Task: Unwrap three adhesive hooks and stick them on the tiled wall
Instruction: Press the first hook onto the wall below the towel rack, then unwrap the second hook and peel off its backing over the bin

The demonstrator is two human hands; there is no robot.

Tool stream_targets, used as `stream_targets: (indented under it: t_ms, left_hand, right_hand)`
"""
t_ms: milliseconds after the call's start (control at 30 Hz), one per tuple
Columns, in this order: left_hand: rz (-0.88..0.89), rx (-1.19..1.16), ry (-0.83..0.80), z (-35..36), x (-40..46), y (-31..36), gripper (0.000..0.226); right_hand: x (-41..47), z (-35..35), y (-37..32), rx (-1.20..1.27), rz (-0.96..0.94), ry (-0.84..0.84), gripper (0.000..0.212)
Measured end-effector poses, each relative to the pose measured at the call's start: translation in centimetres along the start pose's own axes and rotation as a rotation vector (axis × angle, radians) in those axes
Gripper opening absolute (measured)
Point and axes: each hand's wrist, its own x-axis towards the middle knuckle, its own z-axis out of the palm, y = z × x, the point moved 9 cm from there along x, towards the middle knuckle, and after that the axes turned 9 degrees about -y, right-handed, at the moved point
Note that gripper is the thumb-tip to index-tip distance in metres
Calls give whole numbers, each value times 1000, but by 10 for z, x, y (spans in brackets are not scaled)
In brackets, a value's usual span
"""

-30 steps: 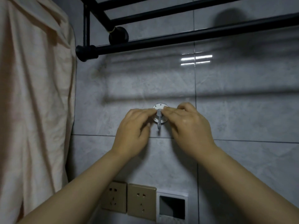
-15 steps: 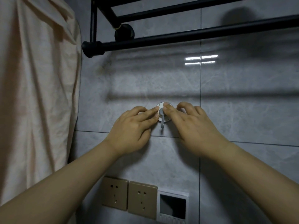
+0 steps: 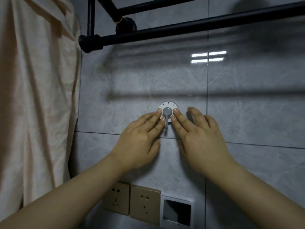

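A round white adhesive hook (image 3: 168, 108) with a grey knob and a grey hook hanging from it sits on the grey tiled wall (image 3: 132, 86), just above a horizontal grout line. My left hand (image 3: 142, 138) lies flat on the wall, two straight fingertips pressing the disc's left edge. My right hand (image 3: 198, 136) mirrors it, two straight fingertips pressing the disc's right edge, the other fingers spread on the tile. No other hooks or wrappers are in view.
A black towel rack (image 3: 165, 30) juts from the wall above the hook. A peach-coloured cloth (image 3: 36, 96) hangs at the left. Two gold sockets (image 3: 132, 200) and a white-framed panel (image 3: 176, 212) sit low on the wall.
My fingers have straightened and slid apart to the disc's two sides, uncovering the grey knob. The view has drifted so the hook sits slightly higher and further right.
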Motion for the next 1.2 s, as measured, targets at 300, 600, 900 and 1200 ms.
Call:
stream_targets:
  t_ms: [300,600,900,1200]
  left_hand:
    - [-49,66,16,-5,0,-1,53]
    - [-238,-22,-81,-5,-24,-2,60]
    - [-637,-799,23,44,-137,-5,22]
    - [-1226,-1308,-24,156,-318,38,17]
  right_hand:
    - [-1,0,-1,60,15,-1,59]
    - [-16,-4,2,341,36,-11,54]
    - [-112,48,-44,1143,225,53,25]
    - [-248,159,-166,1695,533,-385,9]
